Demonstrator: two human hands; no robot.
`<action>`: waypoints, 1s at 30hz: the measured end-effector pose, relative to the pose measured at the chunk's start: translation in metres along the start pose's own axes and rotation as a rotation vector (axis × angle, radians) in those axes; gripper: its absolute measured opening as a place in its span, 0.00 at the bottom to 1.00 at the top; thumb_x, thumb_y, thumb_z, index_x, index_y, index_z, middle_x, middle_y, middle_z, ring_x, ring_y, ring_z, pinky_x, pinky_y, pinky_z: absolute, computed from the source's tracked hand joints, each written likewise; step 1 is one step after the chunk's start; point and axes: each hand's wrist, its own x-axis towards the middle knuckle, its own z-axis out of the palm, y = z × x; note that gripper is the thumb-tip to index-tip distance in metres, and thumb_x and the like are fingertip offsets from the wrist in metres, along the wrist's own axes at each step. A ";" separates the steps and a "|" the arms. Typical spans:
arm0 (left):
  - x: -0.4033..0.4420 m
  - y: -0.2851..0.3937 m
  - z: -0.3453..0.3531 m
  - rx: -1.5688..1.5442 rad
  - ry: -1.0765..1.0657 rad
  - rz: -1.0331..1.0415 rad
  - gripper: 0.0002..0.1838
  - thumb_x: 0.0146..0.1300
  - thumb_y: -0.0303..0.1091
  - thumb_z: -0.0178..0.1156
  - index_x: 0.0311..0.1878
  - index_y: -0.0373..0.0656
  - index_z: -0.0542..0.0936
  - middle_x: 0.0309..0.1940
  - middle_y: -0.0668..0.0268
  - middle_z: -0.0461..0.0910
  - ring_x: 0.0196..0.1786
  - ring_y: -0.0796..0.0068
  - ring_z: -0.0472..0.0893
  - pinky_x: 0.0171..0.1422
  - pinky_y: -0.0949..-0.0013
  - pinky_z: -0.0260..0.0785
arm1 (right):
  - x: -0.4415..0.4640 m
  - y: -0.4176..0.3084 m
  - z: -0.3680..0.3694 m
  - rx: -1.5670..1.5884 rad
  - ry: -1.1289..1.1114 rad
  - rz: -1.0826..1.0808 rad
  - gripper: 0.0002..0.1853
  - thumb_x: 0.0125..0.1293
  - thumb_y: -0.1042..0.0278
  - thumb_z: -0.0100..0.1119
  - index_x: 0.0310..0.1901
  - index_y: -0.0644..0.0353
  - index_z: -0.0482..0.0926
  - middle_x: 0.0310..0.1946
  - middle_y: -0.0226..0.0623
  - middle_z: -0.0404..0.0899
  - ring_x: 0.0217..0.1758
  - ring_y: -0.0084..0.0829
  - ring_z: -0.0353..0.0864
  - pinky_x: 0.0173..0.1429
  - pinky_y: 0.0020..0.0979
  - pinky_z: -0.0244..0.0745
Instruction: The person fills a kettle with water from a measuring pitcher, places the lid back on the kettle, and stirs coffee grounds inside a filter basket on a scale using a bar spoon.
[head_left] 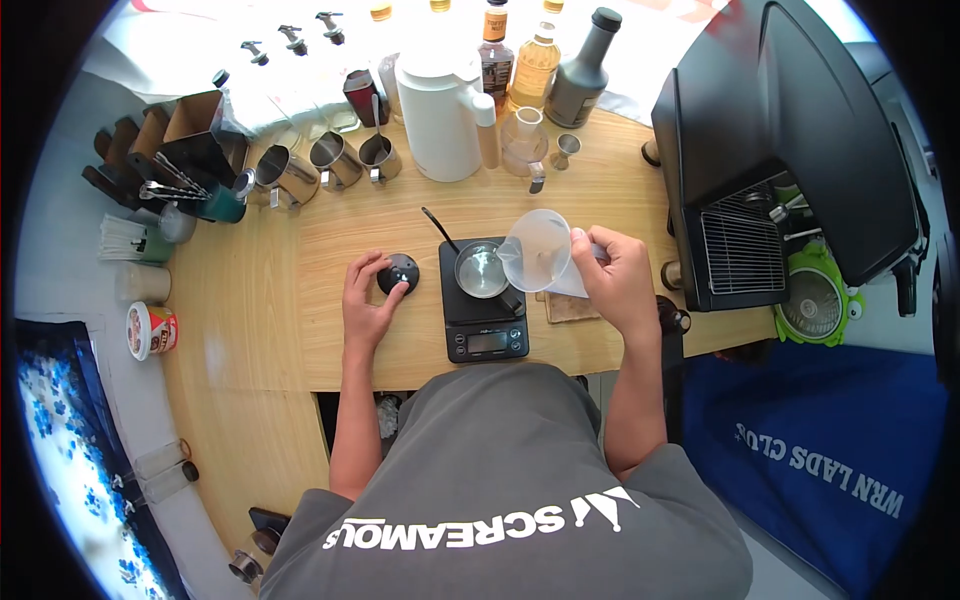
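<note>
Left hand (368, 288), partly open, thumb and fingers curved about the rim of a black round lid (403, 272); the lid is at the wooden table (350, 225), left of the scale; whether it is lifted, cannot tell; right hand (620, 278), closed round the handle of a clear plastic jug (545, 245); jug tilted leftward, its lip over the right edge of an open pot (482, 273); pot with thin black spout to the upper left and black handle to the lower right, standing on a black scale (460, 325); scale display too small to read; wooden board (573, 308), just right of the scale, partly hidden.

Behind, in a row: three steel pitchers (335, 160), the rightmost with a spoon in it; one white kettle (435, 125), tan handle to the right; one glass server (523, 155); one small metal jigger (567, 150), just beside the server; several bottles (535, 70) behind these; far right, a black machine (715, 200) with a wire grille; beside it, a green fan (812, 305); far left, a printed tub (153, 331), near the table's edge.
</note>
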 end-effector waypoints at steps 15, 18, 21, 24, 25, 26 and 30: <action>0.003 0.023 0.001 0.116 0.021 0.055 0.12 0.60 0.24 0.71 0.47 0.38 0.83 0.56 0.58 0.80 0.65 0.56 0.77 0.69 0.57 0.71 | -0.011 0.109 0.007 0.628 0.352 0.099 0.22 0.85 0.60 0.40 0.30 0.61 0.68 0.25 0.26 0.68 0.30 0.17 0.64 0.35 0.24 0.62; 0.005 0.031 -0.001 0.110 0.055 0.095 0.11 0.62 0.25 0.70 0.47 0.38 0.83 0.55 0.58 0.81 0.64 0.56 0.77 0.69 0.57 0.71 | 0.003 0.122 0.014 0.437 0.458 0.073 0.22 0.85 0.60 0.39 0.32 0.63 0.70 0.27 0.30 0.73 0.35 0.23 0.72 0.47 0.29 0.71; 0.007 0.046 -0.003 0.093 0.113 0.081 0.11 0.62 0.25 0.70 0.47 0.38 0.83 0.55 0.59 0.81 0.63 0.57 0.78 0.68 0.58 0.71 | 0.019 0.132 0.020 0.381 0.520 0.072 0.22 0.84 0.60 0.39 0.33 0.64 0.72 0.29 0.33 0.76 0.36 0.26 0.75 0.48 0.31 0.72; 0.009 0.062 -0.005 0.076 0.137 0.075 0.10 0.64 0.25 0.69 0.48 0.39 0.83 0.56 0.60 0.81 0.64 0.60 0.78 0.69 0.59 0.69 | 0.038 0.141 0.027 0.398 0.558 0.061 0.22 0.84 0.59 0.39 0.33 0.64 0.72 0.29 0.37 0.78 0.36 0.28 0.77 0.49 0.32 0.73; 0.009 0.067 -0.006 0.072 0.139 0.085 0.10 0.64 0.25 0.69 0.48 0.39 0.83 0.56 0.60 0.81 0.63 0.60 0.78 0.69 0.59 0.69 | 0.044 0.145 0.029 0.397 0.573 0.050 0.22 0.84 0.59 0.39 0.33 0.64 0.72 0.29 0.37 0.78 0.36 0.29 0.77 0.48 0.32 0.73; 0.010 0.071 -0.007 0.069 0.141 0.094 0.11 0.64 0.25 0.69 0.48 0.39 0.83 0.56 0.61 0.81 0.63 0.61 0.78 0.69 0.60 0.69 | 0.051 0.148 0.030 0.394 0.584 0.037 0.22 0.84 0.59 0.39 0.33 0.65 0.73 0.29 0.39 0.79 0.36 0.30 0.78 0.48 0.33 0.73; 0.017 0.091 -0.010 0.084 0.167 0.141 0.12 0.61 0.25 0.71 0.47 0.39 0.83 0.55 0.60 0.81 0.61 0.60 0.79 0.66 0.59 0.72 | 0.079 0.157 0.031 0.313 0.609 0.022 0.23 0.83 0.58 0.42 0.33 0.65 0.75 0.28 0.40 0.81 0.34 0.33 0.80 0.45 0.34 0.74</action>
